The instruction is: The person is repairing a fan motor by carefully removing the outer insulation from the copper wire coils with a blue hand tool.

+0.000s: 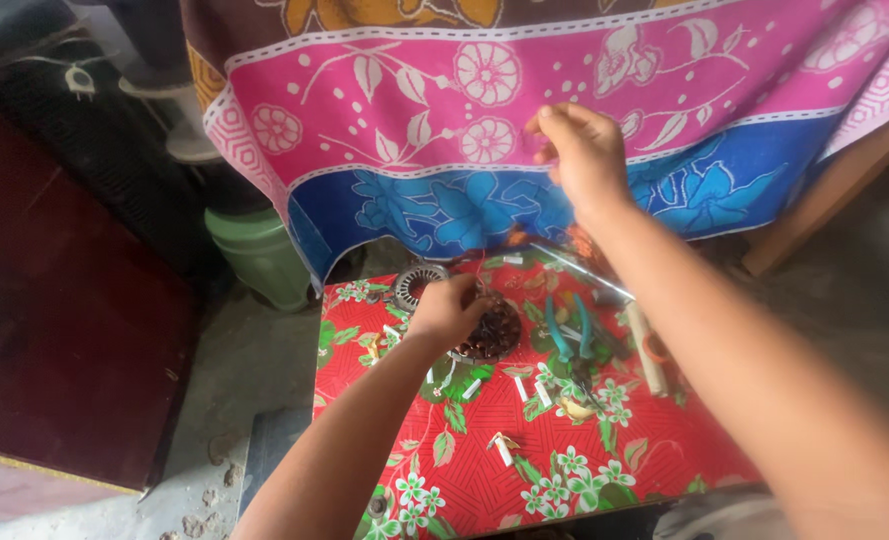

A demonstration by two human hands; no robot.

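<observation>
Two bare hands work over a small table. Left hand (447, 308) is curled shut, fingers pressed down on a round stator (486, 332) — a metal ring packed with dark copper-brown windings, lying near the table's far edge. Right hand (581, 150) is raised well above it, fingertips pinched together; whether a thin wire runs between them cannot be told. A second, bare ring (416, 283) lies just beside the stator, to its left. Green-handled pliers (569, 335) and short white sleeves (517, 388) lie scattered on the red floral tablecloth (564, 470). Behind hangs a pink and blue flowered cloth (444, 130); a green bucket (259, 255) stands on the concrete floor — left of the table.
</observation>
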